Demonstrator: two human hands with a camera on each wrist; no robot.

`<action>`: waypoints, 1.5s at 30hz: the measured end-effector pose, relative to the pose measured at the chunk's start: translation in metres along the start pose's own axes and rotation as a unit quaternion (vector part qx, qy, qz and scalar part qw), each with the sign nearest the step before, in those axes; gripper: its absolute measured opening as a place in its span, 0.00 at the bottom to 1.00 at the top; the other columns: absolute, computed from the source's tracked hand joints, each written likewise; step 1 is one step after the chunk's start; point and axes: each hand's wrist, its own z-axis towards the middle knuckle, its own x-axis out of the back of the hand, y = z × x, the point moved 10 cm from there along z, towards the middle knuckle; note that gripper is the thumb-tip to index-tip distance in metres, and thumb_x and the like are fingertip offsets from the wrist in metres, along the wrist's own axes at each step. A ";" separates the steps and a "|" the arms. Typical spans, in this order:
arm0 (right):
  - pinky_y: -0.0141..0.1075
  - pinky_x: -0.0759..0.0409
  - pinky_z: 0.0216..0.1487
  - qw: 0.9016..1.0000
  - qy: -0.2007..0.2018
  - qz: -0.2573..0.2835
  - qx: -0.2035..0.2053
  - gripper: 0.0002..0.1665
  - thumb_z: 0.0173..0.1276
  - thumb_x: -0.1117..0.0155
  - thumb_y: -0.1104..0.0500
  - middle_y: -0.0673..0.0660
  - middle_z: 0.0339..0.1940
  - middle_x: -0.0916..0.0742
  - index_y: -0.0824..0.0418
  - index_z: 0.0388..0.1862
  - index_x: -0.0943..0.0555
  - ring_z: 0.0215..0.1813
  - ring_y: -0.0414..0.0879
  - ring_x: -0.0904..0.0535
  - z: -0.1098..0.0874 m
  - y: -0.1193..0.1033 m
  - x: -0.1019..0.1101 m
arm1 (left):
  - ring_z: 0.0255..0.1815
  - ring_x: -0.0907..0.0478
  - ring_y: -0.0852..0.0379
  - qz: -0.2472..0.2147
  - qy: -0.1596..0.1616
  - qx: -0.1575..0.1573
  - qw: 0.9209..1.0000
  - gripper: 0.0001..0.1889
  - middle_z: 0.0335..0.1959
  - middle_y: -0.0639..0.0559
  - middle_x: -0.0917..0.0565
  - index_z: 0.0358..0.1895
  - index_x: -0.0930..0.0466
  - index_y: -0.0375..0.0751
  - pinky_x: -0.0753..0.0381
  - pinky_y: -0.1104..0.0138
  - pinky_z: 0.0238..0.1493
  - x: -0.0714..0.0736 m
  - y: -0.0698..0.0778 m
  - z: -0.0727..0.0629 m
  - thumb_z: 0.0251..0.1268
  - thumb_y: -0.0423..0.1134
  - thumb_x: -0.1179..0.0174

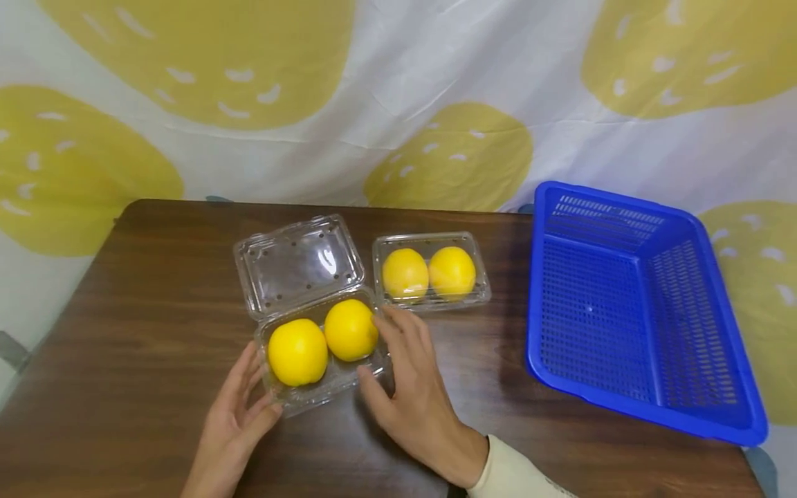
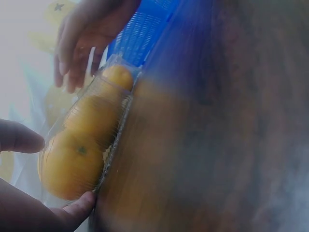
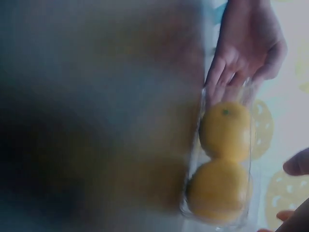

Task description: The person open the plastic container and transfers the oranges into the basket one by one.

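A clear plastic clamshell box lies on the table with its lid folded back behind it. Two round yellow-orange fruits, like oranges, sit side by side in it, the left orange and the right orange. My left hand holds the box's left end, thumb at the near corner and fingers along the side. Over the right end is my right hand, fingers spread and lightly bent, fingertips right by the right orange. In the right wrist view the oranges show through the box wall.
A second clear box, lid down, stands just behind to the right with two more oranges inside. At the table's right side is a large blue plastic basket. A curtain with yellow fruit prints hangs behind the brown table.
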 end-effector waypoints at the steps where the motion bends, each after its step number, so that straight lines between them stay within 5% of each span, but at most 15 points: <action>1: 0.61 0.29 0.80 1.000 0.001 -0.008 0.022 0.38 0.68 0.26 0.62 0.67 0.80 0.25 0.68 0.76 0.25 0.81 0.63 0.33 0.003 -0.005 0.000 | 0.74 0.31 0.74 0.002 0.001 0.000 1.000 0.49 0.87 0.23 0.47 0.90 0.54 0.33 0.23 0.80 0.67 0.001 0.000 0.000 0.69 0.16 0.40; 6: 0.64 0.31 0.81 0.995 -0.012 -0.034 0.091 0.40 0.62 0.21 0.59 0.68 0.78 0.23 0.68 0.72 0.24 0.80 0.68 0.32 0.013 -0.019 -0.007 | 0.74 0.31 0.74 0.000 0.000 -0.002 1.000 0.49 0.87 0.22 0.48 0.90 0.54 0.32 0.23 0.78 0.67 0.001 0.000 0.000 0.69 0.16 0.40; 16: 0.73 0.38 0.83 0.976 -0.102 -0.117 0.153 0.47 0.63 0.19 0.46 0.64 0.77 0.22 0.63 0.75 0.25 0.85 0.67 0.36 0.023 -0.030 -0.041 | 0.75 0.32 0.74 0.014 -0.005 0.025 1.000 0.49 0.89 0.27 0.49 0.91 0.55 0.36 0.23 0.78 0.68 0.003 0.001 0.000 0.71 0.19 0.39; 26: 0.71 0.53 0.88 0.963 -0.188 -0.140 0.134 0.47 0.69 0.22 0.38 0.63 0.81 0.27 0.60 0.78 0.26 0.88 0.66 0.42 0.030 -0.028 -0.071 | 0.75 0.31 0.71 0.020 -0.010 0.004 1.000 0.49 0.87 0.26 0.44 0.91 0.53 0.37 0.23 0.77 0.68 0.001 0.007 -0.001 0.70 0.18 0.40; 39: 0.81 0.52 0.82 0.951 -0.209 -0.191 0.125 0.46 0.69 0.22 0.34 0.54 0.75 0.20 0.49 0.80 0.25 0.88 0.63 0.40 0.039 -0.023 -0.078 | 0.75 0.30 0.72 0.026 -0.014 -0.002 1.000 0.47 0.87 0.27 0.44 0.90 0.49 0.38 0.22 0.78 0.68 -0.003 0.008 0.001 0.71 0.18 0.40; 45: 0.84 0.49 0.79 0.937 -0.242 -0.220 0.123 0.49 0.70 0.25 0.30 0.53 0.75 0.19 0.47 0.84 0.27 0.88 0.61 0.41 0.045 -0.023 -0.087 | 0.75 0.31 0.72 0.025 -0.011 -0.013 1.000 0.48 0.87 0.27 0.45 0.90 0.48 0.38 0.23 0.79 0.68 -0.001 0.004 0.002 0.69 0.16 0.39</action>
